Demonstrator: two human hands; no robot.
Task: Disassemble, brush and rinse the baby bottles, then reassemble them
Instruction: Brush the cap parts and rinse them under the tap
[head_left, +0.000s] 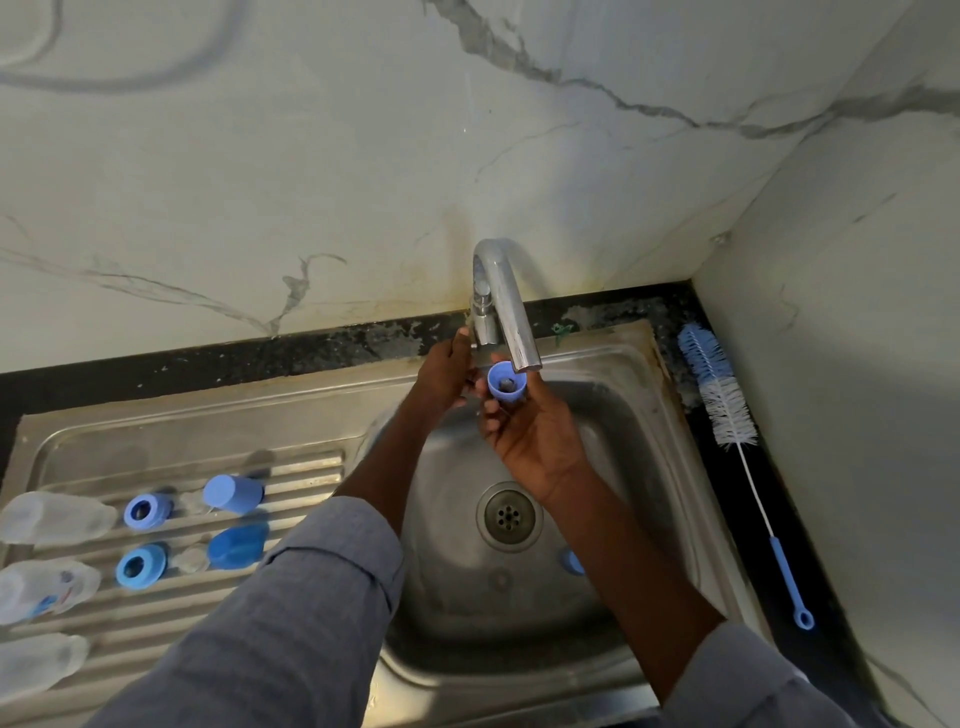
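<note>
My right hand (524, 431) holds a blue bottle cap (505, 382), open side up, right under the tap spout (511, 312). My left hand (448, 375) reaches to the tap's base; its fingers are hidden behind the tap body. On the drainboard (301, 467) at left lie three clear bottle bodies (57, 517), two blue screw rings (148, 510), two clear teats (191, 558) and two more blue caps (234, 493). A blue piece (571, 562) lies in the sink bowl, partly behind my right forearm.
A blue-and-white bottle brush (727, 410) lies on the dark counter strip to the right of the steel sink (649, 441). The drain (508, 516) is uncovered. Marble walls close in at the back and right.
</note>
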